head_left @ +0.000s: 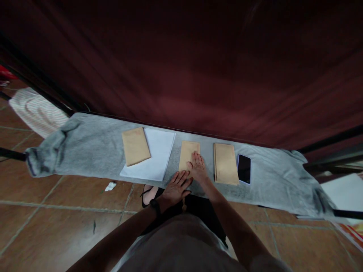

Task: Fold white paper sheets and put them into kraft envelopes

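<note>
A brown paper envelope lies flat on the grey cloth in front of me. My right hand rests on it with the fingers stretched out. My left hand lies flat at its lower left edge, fingers spread, a dark band on the wrist. To the right sits a stack of brown envelopes. On the left, another brown envelope or small pile lies partly over white paper sheets. The near end of the middle envelope is hidden by my hands.
A smartphone lies just right of the stack. Grey cloth covers the narrow bench. Behind it hangs a dark red sheet. A scrap of white paper is on the tiled floor.
</note>
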Demonstrator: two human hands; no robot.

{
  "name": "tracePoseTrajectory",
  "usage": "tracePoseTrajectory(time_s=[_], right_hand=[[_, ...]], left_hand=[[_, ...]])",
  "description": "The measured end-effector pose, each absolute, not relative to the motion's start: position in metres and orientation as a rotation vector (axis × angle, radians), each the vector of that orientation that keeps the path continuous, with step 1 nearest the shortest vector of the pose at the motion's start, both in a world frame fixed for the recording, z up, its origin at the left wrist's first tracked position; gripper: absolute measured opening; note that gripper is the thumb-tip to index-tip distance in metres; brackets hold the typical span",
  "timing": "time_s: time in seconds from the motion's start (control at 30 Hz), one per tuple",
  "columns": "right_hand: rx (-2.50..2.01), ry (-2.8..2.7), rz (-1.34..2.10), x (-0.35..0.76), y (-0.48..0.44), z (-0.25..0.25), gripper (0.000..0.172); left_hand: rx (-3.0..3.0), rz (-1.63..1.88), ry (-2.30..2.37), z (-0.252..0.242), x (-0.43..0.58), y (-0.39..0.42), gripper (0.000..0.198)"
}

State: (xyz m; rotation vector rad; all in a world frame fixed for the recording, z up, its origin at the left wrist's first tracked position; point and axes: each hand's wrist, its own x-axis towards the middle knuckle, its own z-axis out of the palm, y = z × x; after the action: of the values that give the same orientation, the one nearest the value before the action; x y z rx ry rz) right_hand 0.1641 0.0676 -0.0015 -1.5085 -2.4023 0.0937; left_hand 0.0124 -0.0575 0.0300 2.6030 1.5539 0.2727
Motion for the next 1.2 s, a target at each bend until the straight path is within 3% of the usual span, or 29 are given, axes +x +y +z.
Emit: tracePoseTrajectory(time_s=[0.47, 0.93, 1.2], right_hand=[[-1.407, -2.444, 0.005, 0.212, -0.039, 0.01, 0.058], [-1.456, -2.417, 0.06, 0.209, -0.048, 0.021, 0.054], [-1.749, -2.126, 0.302, 0.196, -0.025, 0.038, 0.037]], left_hand=[[2.565, 0.33, 1.616, 0.028, 0.01, -0.067, 0.055], [2.53, 0.411, 1.66, 0.021, 0.033, 0.036, 0.054], [2.654, 0.453, 1.638, 0.01, 0.01, -0.011, 0.055]])
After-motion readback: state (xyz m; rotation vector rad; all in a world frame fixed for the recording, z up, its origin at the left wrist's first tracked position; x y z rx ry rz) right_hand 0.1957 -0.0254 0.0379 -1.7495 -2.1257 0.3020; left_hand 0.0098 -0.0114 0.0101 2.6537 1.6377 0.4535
